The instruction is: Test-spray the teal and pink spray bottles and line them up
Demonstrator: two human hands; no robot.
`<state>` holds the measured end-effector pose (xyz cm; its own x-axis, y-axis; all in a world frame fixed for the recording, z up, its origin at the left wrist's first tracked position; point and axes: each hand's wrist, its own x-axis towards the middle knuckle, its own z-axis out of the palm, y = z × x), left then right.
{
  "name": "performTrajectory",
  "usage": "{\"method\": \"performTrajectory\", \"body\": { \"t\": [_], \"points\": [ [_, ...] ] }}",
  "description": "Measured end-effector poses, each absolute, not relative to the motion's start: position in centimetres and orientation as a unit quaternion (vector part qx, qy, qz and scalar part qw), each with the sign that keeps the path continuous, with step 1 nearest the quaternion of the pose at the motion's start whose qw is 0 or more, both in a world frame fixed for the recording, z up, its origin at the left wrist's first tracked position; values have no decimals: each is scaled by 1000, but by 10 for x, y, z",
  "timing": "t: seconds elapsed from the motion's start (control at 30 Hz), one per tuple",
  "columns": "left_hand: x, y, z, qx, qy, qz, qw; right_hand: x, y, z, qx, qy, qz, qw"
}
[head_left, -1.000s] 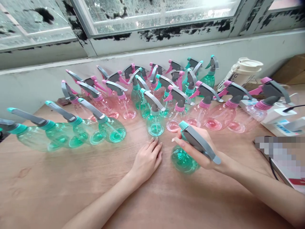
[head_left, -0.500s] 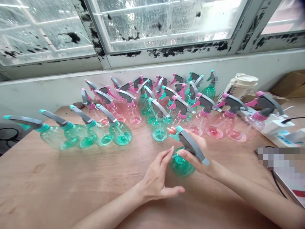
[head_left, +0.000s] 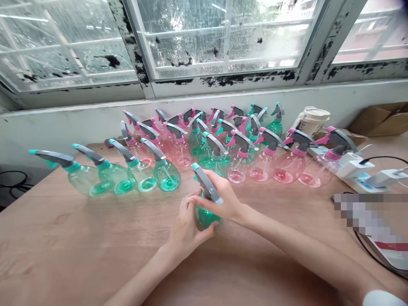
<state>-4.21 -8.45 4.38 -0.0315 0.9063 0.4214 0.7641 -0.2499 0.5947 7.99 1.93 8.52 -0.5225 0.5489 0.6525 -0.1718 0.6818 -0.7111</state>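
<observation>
A green spray bottle (head_left: 206, 217) with a grey and teal trigger head stands between my hands near the middle of the table. My right hand (head_left: 225, 197) is closed around its neck, just under the head. Wrapped about the lower body from the left is my left hand (head_left: 186, 227), its thumb across the near side; its fingertips are partly hidden. To the left, several green spray bottles (head_left: 168, 178) form a slanting row. Pink spray bottles (head_left: 288, 168) line up at the right, just beyond my right hand.
More pink and green bottles crowd the back by the wall (head_left: 79, 123). A white lidded cup (head_left: 310, 121), a cardboard box (head_left: 379, 119) and a power strip (head_left: 360, 178) with plugs sit at the right. A black cable runs near a blurred flat object (head_left: 376, 225).
My hands and the green spray bottle have shifted left in view. My left hand, earlier spread open beside the bottle, has closed around its body. The camera view has turned slightly.
</observation>
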Motion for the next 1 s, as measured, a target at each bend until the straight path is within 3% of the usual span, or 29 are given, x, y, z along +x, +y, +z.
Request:
{"method": "performTrajectory", "body": {
  "t": [0.23, 0.47, 0.7, 1.0],
  "points": [
    [-81, -82, 57, 614, 728, 296, -75, 103, 27, 83, -123, -815, 371, 427],
    [-73, -51, 85, 553, 808, 142, -144, 127, 51, 82, -344, -761, 369, 408],
    [-72, -25, 103, 531, 841, 45, -91, 116, 78, 85, -405, -769, 324, 374],
    [-71, -16, 107, 518, 854, 19, -46, 91, 91, 88, -465, -783, 254, 324]
  ]
}}
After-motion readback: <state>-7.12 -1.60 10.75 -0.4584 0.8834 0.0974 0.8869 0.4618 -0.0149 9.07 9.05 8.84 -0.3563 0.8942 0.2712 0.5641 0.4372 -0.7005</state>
